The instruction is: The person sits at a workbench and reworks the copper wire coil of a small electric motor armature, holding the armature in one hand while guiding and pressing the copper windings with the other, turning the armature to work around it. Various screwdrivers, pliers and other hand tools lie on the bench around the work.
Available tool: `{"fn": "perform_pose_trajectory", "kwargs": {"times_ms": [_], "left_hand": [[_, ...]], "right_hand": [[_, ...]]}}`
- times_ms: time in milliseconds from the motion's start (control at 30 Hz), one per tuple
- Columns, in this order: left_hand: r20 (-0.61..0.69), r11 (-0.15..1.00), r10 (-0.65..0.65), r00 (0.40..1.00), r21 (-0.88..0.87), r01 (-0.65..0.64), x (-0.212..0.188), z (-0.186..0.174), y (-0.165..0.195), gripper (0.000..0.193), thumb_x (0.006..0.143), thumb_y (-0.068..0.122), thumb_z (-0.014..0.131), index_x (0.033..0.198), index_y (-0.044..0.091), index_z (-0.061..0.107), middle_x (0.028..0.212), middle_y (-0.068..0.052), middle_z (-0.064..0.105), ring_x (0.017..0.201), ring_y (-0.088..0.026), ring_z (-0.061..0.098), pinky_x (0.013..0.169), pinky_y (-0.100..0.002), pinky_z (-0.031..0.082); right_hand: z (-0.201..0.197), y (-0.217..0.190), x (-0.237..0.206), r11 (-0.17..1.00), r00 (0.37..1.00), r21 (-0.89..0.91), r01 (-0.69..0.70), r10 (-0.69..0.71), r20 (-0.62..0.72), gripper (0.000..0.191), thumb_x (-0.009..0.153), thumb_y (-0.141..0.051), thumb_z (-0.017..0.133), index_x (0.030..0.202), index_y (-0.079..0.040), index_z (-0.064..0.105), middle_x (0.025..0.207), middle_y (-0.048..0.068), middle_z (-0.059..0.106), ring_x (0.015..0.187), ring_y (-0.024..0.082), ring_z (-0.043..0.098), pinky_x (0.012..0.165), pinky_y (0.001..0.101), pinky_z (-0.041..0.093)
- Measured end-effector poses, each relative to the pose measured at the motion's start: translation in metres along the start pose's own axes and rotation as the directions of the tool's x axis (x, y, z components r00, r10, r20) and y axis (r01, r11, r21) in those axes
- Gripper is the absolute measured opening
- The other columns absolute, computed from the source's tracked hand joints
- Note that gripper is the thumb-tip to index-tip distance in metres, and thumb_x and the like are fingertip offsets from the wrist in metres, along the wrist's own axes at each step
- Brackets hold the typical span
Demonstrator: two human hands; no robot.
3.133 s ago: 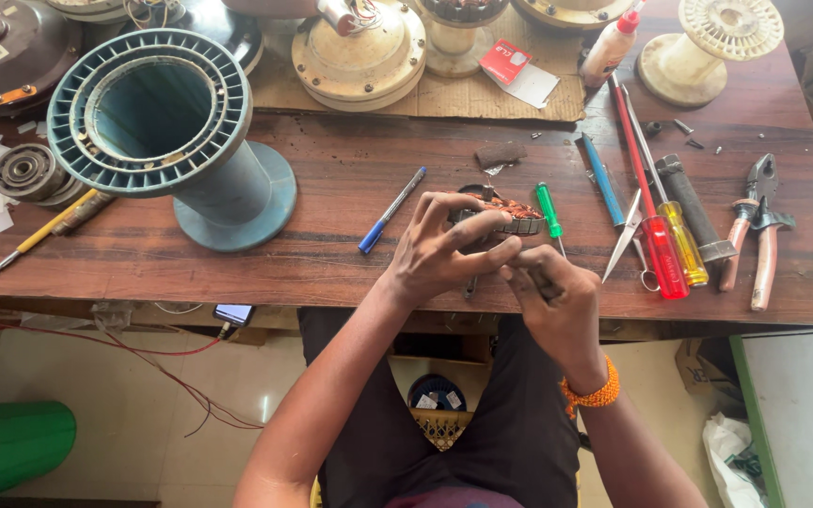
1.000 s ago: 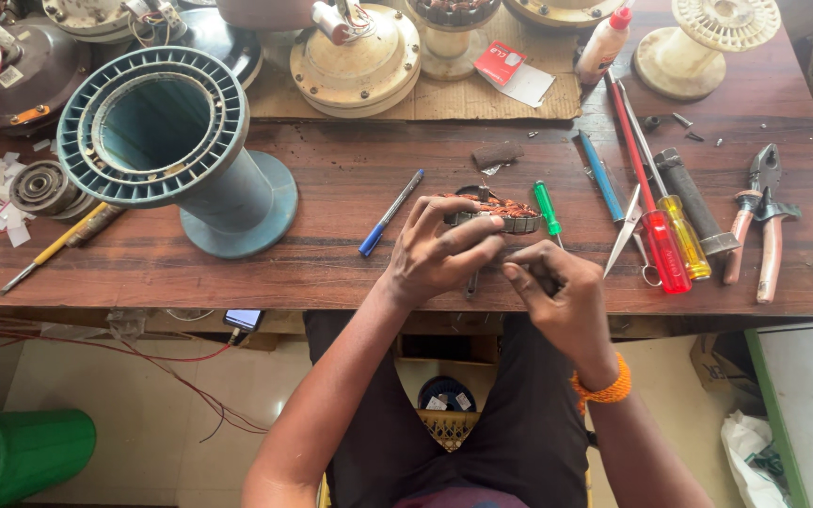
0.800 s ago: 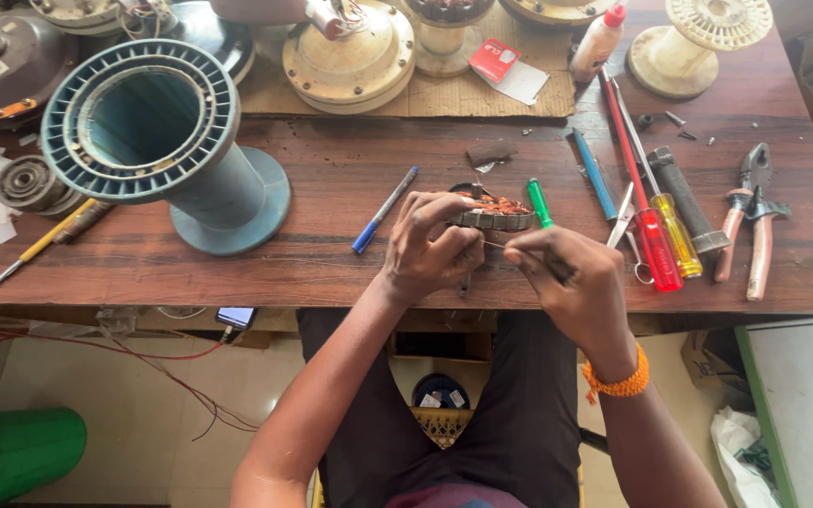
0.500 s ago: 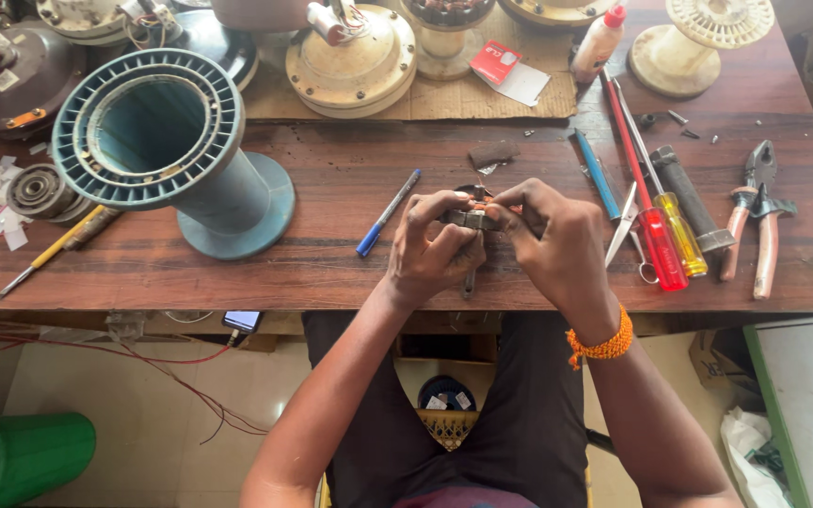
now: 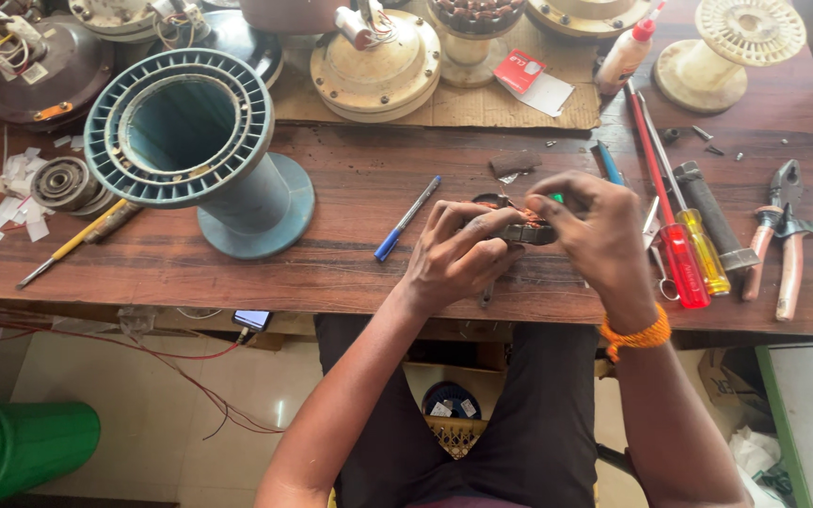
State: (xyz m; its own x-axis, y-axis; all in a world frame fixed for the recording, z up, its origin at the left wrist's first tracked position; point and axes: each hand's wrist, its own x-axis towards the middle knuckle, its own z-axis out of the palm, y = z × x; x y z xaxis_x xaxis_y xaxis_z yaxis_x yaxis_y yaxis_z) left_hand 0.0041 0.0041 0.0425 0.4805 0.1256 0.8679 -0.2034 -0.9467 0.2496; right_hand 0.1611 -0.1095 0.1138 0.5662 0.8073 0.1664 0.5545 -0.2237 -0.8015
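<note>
Both my left hand and right hand grip the small copper-wound metal stator between them, mid-winding; next needs fingertip precision.

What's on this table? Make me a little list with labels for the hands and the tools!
Left hand: grips small wound part
Right hand: pinches the same part
Left of hands: blue pen, big teal spool
Right of hands: red screwdriver, yellow screwdriver, pliers
Table: brown wood

Single head-worn view, straight down, close over the wooden workbench edge.
</note>
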Motion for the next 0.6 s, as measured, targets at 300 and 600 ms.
{"fn": "perform_pose_trajectory", "kwargs": {"times_ms": [300,600], "left_hand": [[-0.002,0.999,-0.048,0.999,-0.009,0.048,-0.005,0.005,-0.003,0.035,0.089,0.007,0.084,0.099,0.012,0.051,0.133,-0.001,0.068,0.114,-0.024,0.062,0.097,-0.040,0.049],[0.015,0.997,-0.077,0.997,-0.013,0.077,-0.005,0.005,-0.002,0.038,0.086,0.005,0.082,0.099,0.012,0.048,0.130,0.000,0.070,0.111,-0.026,0.064,0.094,-0.041,0.048]], "right_hand": [[-0.014,0.002,-0.041,0.998,0.998,0.033,-0.055,0.056,-0.021,0.011,0.094,-0.013,0.078,0.101,-0.005,0.078,0.063,-0.005,0.051,0.058,0.002,0.038,0.050,0.0254,0.028],[0.008,0.001,-0.058,0.994,0.980,-0.007,0.111,-0.111,-0.163,0.007,0.095,-0.006,0.076,0.101,-0.002,0.074,0.057,-0.004,0.041,0.054,0.002,0.033,0.049,0.0253,0.026]]}}
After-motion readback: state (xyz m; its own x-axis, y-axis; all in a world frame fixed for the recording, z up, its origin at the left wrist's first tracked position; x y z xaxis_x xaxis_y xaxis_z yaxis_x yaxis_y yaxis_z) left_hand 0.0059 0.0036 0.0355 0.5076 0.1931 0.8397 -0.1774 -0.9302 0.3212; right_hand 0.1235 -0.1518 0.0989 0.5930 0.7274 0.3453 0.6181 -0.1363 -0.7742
